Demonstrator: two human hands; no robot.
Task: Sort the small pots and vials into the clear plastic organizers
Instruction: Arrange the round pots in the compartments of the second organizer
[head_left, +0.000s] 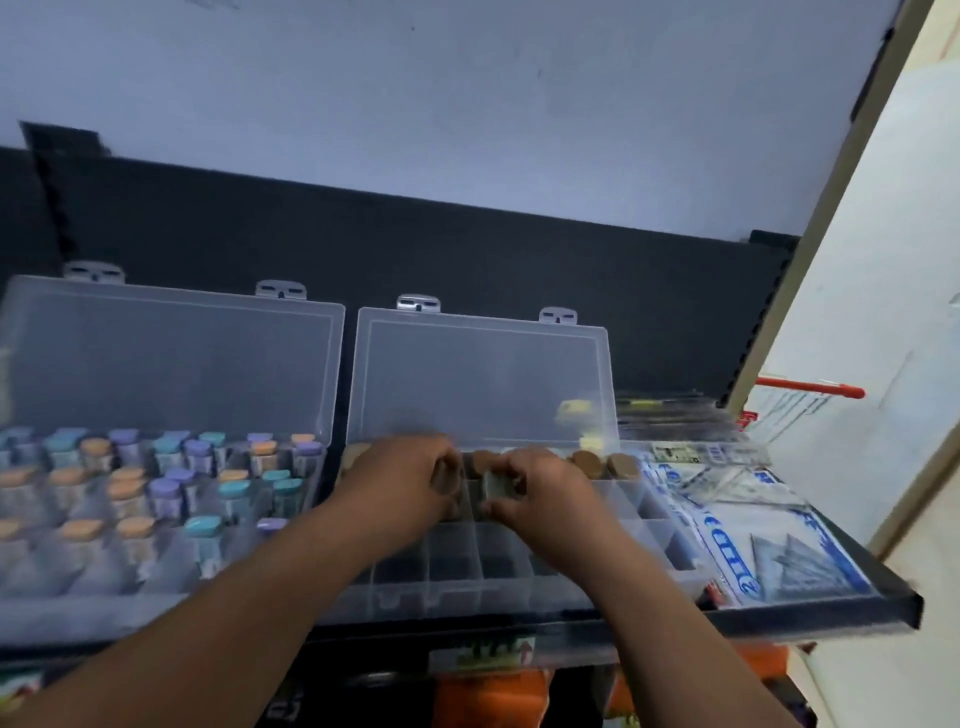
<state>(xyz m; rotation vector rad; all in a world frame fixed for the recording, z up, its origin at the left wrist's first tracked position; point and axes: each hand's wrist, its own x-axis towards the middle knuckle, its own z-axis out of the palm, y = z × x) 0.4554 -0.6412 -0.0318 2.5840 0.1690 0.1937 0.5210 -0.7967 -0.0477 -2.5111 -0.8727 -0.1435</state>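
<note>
P1: Forearms (234, 597) are reaching in over the front edge of the black metal shelf (810, 610). Where's the piece?

P2: The right hand (540, 491) is pinching a small grey pot (493, 488) between thumb and fingers. It's hanging over the second row of the right-side clear plastic organizer (519, 587), which is standing with its lid open.

P1: Left hand?

P2: The left hand (410, 478) is hovering just beside the pot with its fingers curled. Something dark is showing in the curl, but blur is hiding it, so I can't tell if it's gripping anything.

P1: What is the next move turning on?

P2: My read: the pot is sitting between the two hands, right hand nearer and already carrying it, with empty compartments lying straight below and toward the camera. Brown cork-topped pots (587, 461) are filling the back row, just behind the hands. So it's looking like a short drop down. The pot's long axis is too blurred to call.

P1: Anything else?

P2: The left-side clear plastic organizer (93, 613) is holding the coloured-cap glass vials (176, 493), well apart from the hands. Blue-and-white printed packets (753, 540) are lying to the right.
</note>
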